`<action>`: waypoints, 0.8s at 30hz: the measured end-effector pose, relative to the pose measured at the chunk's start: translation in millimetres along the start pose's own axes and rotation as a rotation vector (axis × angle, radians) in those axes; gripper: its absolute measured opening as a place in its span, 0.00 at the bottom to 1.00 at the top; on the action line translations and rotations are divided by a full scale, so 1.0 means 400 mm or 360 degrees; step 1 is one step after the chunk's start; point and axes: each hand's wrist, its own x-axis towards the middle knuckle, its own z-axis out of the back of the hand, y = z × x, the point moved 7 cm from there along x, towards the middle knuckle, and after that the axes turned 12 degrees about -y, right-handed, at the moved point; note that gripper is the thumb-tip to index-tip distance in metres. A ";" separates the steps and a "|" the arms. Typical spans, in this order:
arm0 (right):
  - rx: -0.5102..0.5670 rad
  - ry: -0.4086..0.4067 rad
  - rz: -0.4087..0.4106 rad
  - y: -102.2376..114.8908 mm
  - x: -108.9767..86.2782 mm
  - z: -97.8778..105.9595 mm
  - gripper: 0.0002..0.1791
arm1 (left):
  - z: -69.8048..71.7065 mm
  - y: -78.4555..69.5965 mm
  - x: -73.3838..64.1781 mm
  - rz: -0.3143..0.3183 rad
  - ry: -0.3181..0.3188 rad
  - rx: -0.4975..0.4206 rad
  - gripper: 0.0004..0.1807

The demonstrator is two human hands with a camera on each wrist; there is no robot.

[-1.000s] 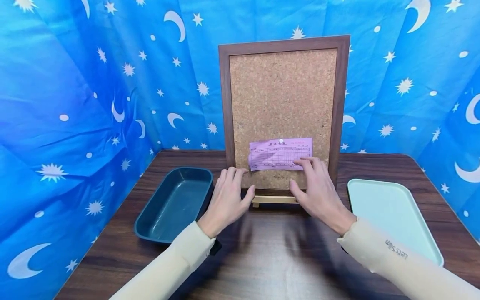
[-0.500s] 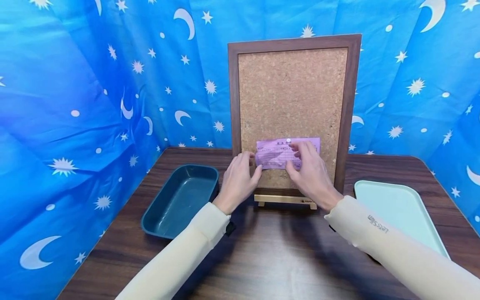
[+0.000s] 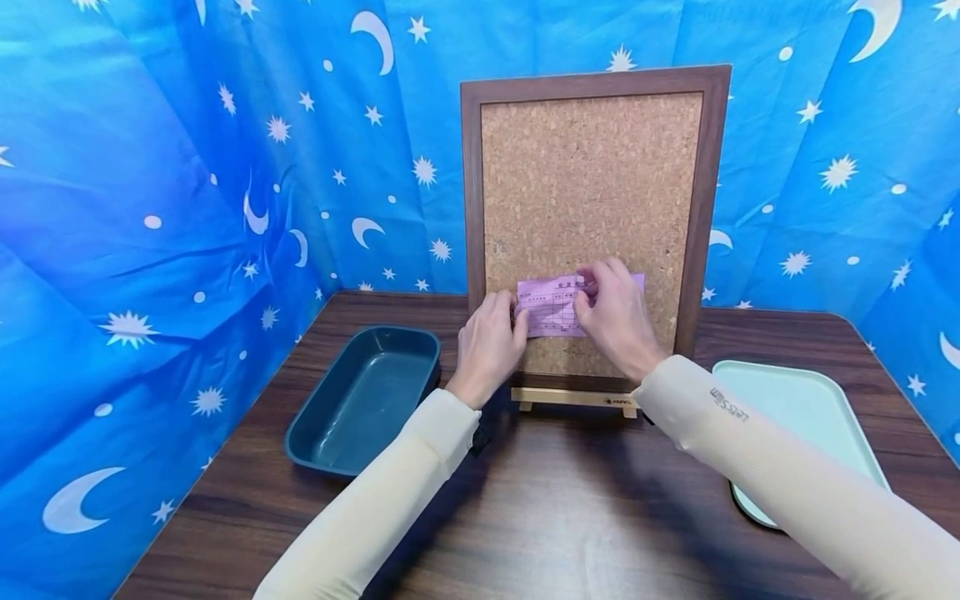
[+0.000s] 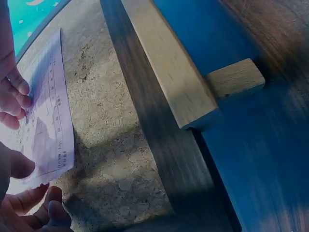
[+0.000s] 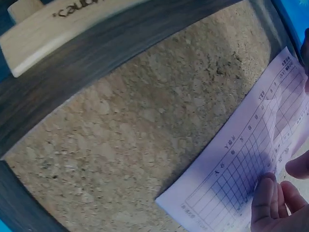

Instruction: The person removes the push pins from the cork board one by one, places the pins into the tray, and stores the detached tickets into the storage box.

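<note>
A pink printed receipt slip [image 3: 547,321] lies against the lower part of a framed cork board [image 3: 588,183]. My left hand [image 3: 491,342] is at its left end, thumb and fingertips pinching about the edge; in the left wrist view the thumb [image 4: 19,165] lies over the slip [image 4: 50,121] and the fingers sit at its edge. My right hand [image 3: 618,317] covers the slip's top middle, thumb and forefinger drawn together where a white push pin was seen earlier. That pin is hidden behind the fingers. In the right wrist view, curled fingers [image 5: 268,200] rest against the slip [image 5: 227,159].
The board leans on a small wooden easel [image 3: 566,398] on a dark wooden table [image 3: 540,500]. A deep blue tray [image 3: 360,408] stands to the left, a pale green tray [image 3: 795,408] to the right, partly under the right sleeve. Blue star-printed cloth [image 3: 420,100] hangs behind.
My right hand has risen from the slip's lower right to the pin at its top and closed there. My left hand has come up to the slip's left edge. The view has shifted slightly.
</note>
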 end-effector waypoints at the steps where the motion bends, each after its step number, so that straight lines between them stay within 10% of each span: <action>1: -0.0012 0.0002 0.0000 0.000 0.003 -0.001 0.15 | 0.000 -0.002 0.002 -0.0006 -0.0006 0.0007 0.08; 24: -0.0243 -0.0053 0.0046 0.007 0.044 -0.010 0.05 | -0.003 -0.004 0.027 0.0038 0.0030 -0.0039 0.06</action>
